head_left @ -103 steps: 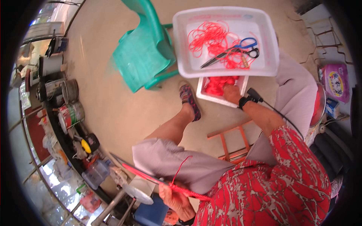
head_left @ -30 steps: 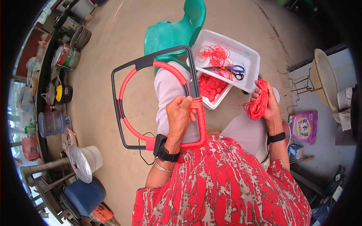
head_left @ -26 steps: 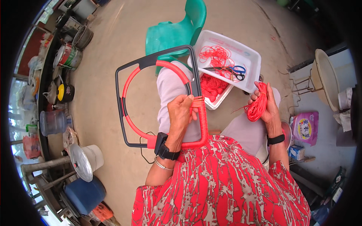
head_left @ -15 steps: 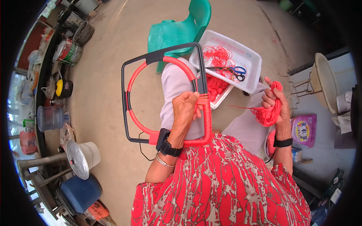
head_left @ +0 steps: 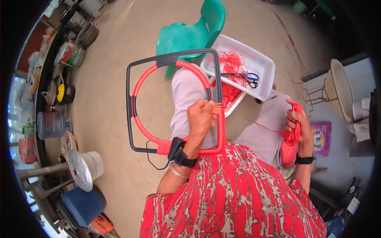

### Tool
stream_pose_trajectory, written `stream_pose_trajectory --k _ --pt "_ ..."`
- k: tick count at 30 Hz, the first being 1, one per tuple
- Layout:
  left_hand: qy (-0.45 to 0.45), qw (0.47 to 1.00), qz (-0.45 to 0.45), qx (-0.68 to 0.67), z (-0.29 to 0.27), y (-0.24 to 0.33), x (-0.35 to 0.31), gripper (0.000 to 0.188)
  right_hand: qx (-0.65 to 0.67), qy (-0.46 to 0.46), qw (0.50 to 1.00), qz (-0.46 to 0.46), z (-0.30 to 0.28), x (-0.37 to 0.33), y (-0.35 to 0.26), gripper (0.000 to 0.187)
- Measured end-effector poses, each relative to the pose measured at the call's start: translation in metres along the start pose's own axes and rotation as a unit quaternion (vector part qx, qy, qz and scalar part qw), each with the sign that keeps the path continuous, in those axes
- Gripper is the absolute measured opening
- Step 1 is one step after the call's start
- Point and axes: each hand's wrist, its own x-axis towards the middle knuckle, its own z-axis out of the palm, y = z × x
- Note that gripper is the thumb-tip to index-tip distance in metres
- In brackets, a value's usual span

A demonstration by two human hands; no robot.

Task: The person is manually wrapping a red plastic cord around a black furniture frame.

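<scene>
A dark rounded-square frame [head_left: 129,99] with a ring [head_left: 139,81] inside it is held upright over my lap. Red cord is wound tightly along the frame's right and lower right sides, and red covers much of the ring. My left hand [head_left: 201,119] grips the frame's right side, its thumb against the upper end of the winding. Off to the right, my right hand [head_left: 300,126] is closed round a bundle of red cord [head_left: 293,129]. A loose end of that cord trails left from the bundle above my knee.
Ahead, a white tray [head_left: 266,65] holds tangled red cord and scissors [head_left: 251,78], on top of another container of red cord. A green chair [head_left: 182,37] stands beyond. Pots, a water jug [head_left: 53,125] and a lidded bucket [head_left: 95,164] line the left; a basin [head_left: 340,89] is right.
My right hand has moved slightly right and down with the cord bundle, turning it. My left hand and the frame have shifted a little to the right and down.
</scene>
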Motion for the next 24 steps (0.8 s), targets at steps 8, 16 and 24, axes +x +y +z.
stream_pose_trajectory --k 8,16,24 --pt "-0.028 0.998 -0.011 -0.049 -0.018 0.017 -0.007 0.022 -0.031 -0.066 0.997 -0.017 0.035 0.027 -0.012 0.05" --pt "0.044 0.991 -0.024 -0.12 -0.045 0.042 -0.024 0.023 -0.166 -0.062 0.984 -0.034 0.068 0.078 -0.006 0.048" --pt "0.089 0.981 -0.014 -0.171 -0.054 0.06 -0.046 0.021 -0.245 -0.04 0.968 -0.045 0.075 0.126 0.016 0.036"
